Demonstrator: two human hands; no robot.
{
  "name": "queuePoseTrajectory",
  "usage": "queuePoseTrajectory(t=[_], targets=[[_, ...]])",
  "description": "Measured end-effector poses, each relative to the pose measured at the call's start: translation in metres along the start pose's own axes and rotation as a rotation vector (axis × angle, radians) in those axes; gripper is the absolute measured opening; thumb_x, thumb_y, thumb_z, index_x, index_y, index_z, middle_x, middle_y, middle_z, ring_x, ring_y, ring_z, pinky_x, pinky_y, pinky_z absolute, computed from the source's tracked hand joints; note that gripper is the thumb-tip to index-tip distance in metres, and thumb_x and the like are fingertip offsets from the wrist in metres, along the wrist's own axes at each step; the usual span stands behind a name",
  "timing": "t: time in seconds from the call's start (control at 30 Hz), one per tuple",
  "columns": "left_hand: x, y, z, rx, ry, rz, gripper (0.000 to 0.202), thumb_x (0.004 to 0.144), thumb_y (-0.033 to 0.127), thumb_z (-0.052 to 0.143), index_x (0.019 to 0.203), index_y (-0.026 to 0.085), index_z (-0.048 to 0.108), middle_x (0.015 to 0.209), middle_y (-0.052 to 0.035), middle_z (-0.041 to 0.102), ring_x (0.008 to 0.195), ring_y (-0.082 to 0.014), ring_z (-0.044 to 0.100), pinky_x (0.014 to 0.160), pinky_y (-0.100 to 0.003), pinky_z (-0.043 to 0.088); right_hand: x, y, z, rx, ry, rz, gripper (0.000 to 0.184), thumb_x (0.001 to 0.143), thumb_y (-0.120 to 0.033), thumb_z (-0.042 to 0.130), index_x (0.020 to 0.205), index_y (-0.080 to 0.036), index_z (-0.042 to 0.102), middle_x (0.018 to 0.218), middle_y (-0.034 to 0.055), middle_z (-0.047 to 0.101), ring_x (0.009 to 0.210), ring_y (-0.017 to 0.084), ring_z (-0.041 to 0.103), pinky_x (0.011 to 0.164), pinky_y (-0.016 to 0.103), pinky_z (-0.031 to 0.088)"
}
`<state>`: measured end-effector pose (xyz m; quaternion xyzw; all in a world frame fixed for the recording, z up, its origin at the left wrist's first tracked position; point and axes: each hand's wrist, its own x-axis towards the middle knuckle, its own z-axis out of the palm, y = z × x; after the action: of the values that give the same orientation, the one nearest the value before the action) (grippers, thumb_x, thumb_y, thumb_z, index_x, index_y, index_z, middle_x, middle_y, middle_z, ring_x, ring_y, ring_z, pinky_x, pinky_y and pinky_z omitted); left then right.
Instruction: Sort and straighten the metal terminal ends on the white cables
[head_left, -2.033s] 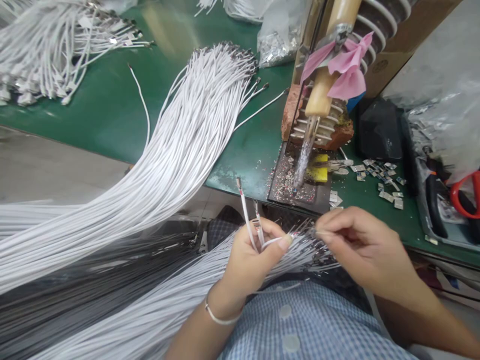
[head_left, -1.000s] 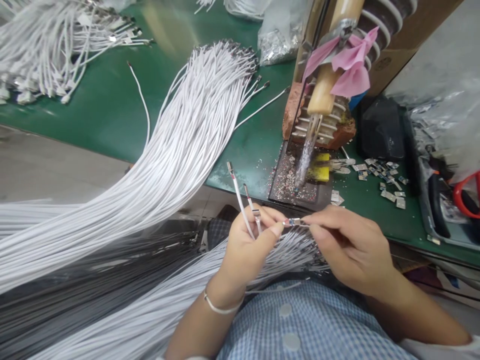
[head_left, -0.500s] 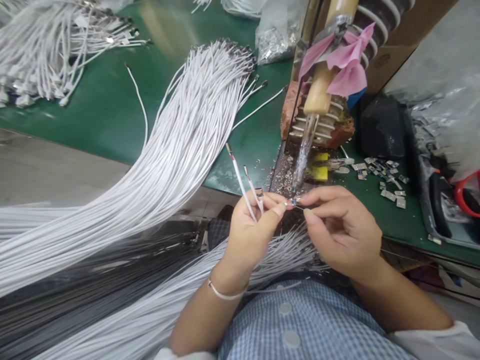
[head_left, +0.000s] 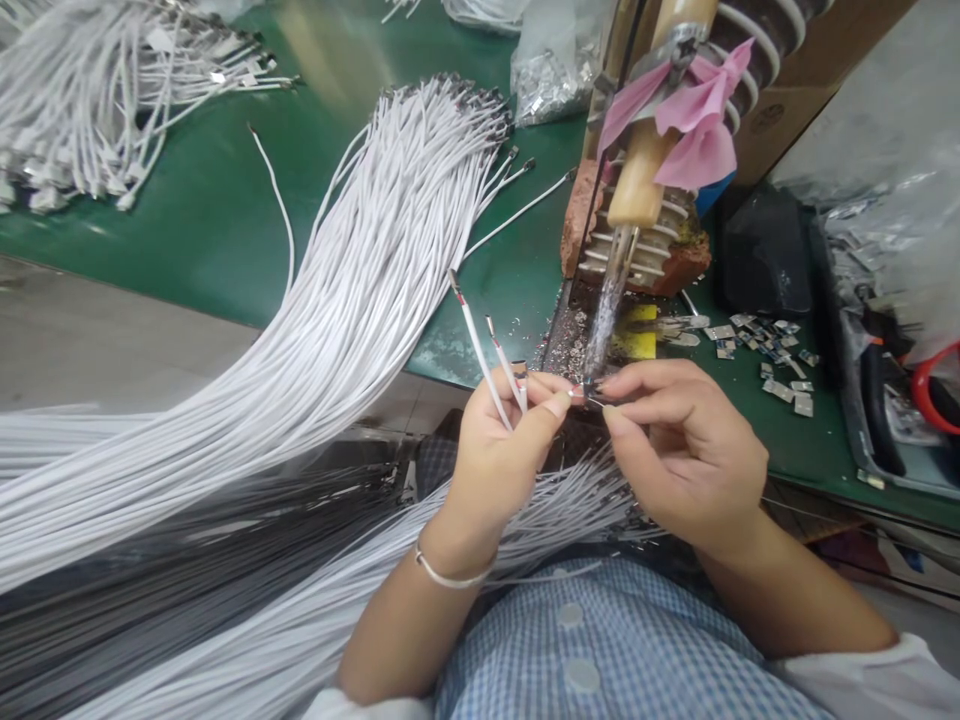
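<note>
My left hand [head_left: 501, 455] is closed around thin white cables [head_left: 480, 345]; two of their stripped ends stick up past my fingers. My right hand [head_left: 679, 455] pinches a small metal connector piece [head_left: 581, 393] against my left thumb and forefinger. That piece sits right under the tip of a fixed soldering iron [head_left: 611, 285] with a wooden handle, on the dark solder-spattered plate [head_left: 570, 345]. A bundle of white cables [head_left: 555, 505] lies across my lap beneath both hands.
A thick bundle of white cables [head_left: 352, 290] fans across the green bench [head_left: 225, 220] and off its edge. More cables [head_left: 97, 110] lie at far left. Small metal parts [head_left: 772, 360] scatter at right, by a yellow sponge [head_left: 637, 340], red-handled tool [head_left: 937, 390], plastic bags.
Both hands rose from my lap toward the soldering iron tip. My right hand picked a cable end out of the lap bundle and brought it to my left fingertips.
</note>
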<state>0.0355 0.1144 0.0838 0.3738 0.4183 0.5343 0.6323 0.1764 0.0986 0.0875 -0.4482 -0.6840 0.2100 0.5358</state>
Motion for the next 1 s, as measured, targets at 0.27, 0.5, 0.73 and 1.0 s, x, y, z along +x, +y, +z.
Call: queuePoseTrajectory(t=[0.27,0.5,0.73,1.0], targets=[[0.0008,0.0013,-0.0007,0.004,0.004,0.007,0.012,0.073,0.018,0.063,0.064,0.019,0.055,0.078,0.0007,0.065,0.051,-0.0079,0.052,0.047,-0.022,0.039,0.0014,-0.0010,0.0003,-0.017,0.006,-0.008,0.023,0.069,-0.002,0.059,0.082,-0.021,0.059,0.088,0.0036,0.063,0.082,0.019,0.061,0.073,0.036,0.050],[-0.0034,-0.0005,-0.0024,-0.005,-0.008,0.008,0.012,0.075,0.015,0.062,0.065,0.019,0.057,0.080,-0.0004,0.064,0.076,-0.0134,0.060,0.062,-0.024,0.046,-0.0013,-0.0024,-0.0012,-0.033,-0.011,0.009,0.019,0.071,-0.006,0.058,0.081,-0.022,0.059,0.089,0.0039,0.063,0.081,0.019,0.061,0.072,0.036,0.051],[-0.0068,-0.0033,-0.0033,0.036,0.020,-0.008,0.013,0.073,0.018,0.063,0.063,0.019,0.054,0.079,-0.0011,0.064,0.073,-0.0147,0.060,0.064,-0.027,0.047,-0.0048,-0.0009,-0.0018,-0.017,-0.039,0.011,0.022,0.069,-0.003,0.060,0.082,-0.022,0.059,0.089,0.0046,0.063,0.082,0.020,0.060,0.072,0.037,0.051],[-0.0068,-0.0023,-0.0018,0.045,-0.012,-0.013,0.013,0.074,0.018,0.063,0.064,0.019,0.055,0.080,-0.0019,0.063,0.078,-0.0159,0.060,0.065,-0.028,0.048,-0.0014,0.0004,0.0035,-0.007,0.032,0.006,0.023,0.069,-0.002,0.060,0.081,-0.022,0.059,0.083,0.0024,0.062,0.078,0.018,0.060,0.069,0.035,0.050]])
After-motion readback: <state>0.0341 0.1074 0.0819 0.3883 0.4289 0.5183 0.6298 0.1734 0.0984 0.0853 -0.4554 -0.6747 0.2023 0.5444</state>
